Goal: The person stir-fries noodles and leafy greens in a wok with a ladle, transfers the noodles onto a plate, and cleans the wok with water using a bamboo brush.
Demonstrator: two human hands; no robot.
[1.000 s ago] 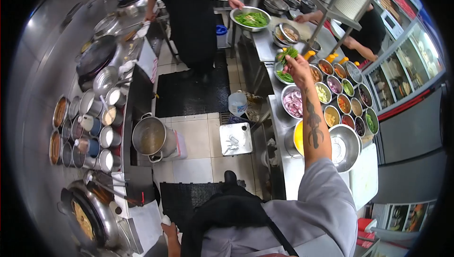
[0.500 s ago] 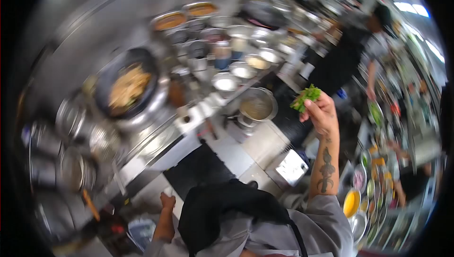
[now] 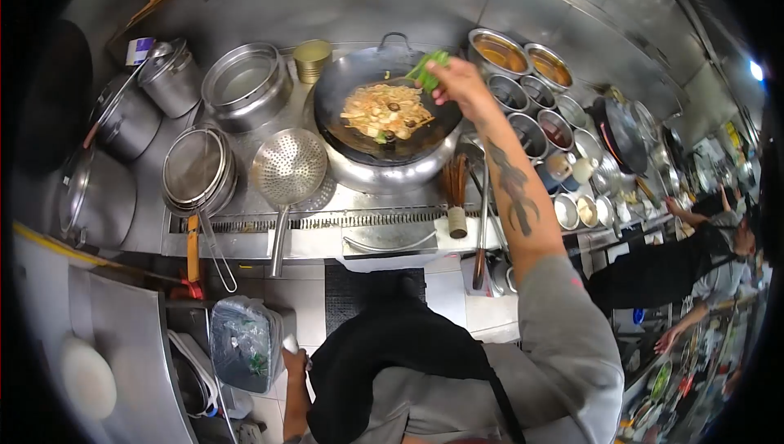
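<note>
My right hand [image 3: 462, 90] pinches a small bunch of leafy greens [image 3: 429, 71] over the right side of a dark wok [image 3: 339, 85]. In the wok lies a heap of noodles [image 3: 374, 111] with brown, mushroom-like pieces and pale chunks. The wok sits on a round steel burner ring [image 3: 392, 176]. Low beside my apron, my left hand [image 3: 296, 360] is closed around a small white thing [image 3: 291, 344] that I cannot make out. Near that hand stands a bin [image 3: 238, 369] lined with clear plastic.
A perforated skimmer [image 3: 290, 165] and strainers [image 3: 194, 168] rest left of the wok, with steel pots [image 3: 245, 77] behind. On the right are a bamboo brush [image 3: 456, 195], a ladle handle [image 3: 482, 232] and several steel seasoning bowls [image 3: 531, 135]. Another person [image 3: 665, 268] works farther right.
My view has swung left to face the stove. My right hand, still holding the greens, has gone from out over the floor to above the wok. My left hand stays low and closed.
</note>
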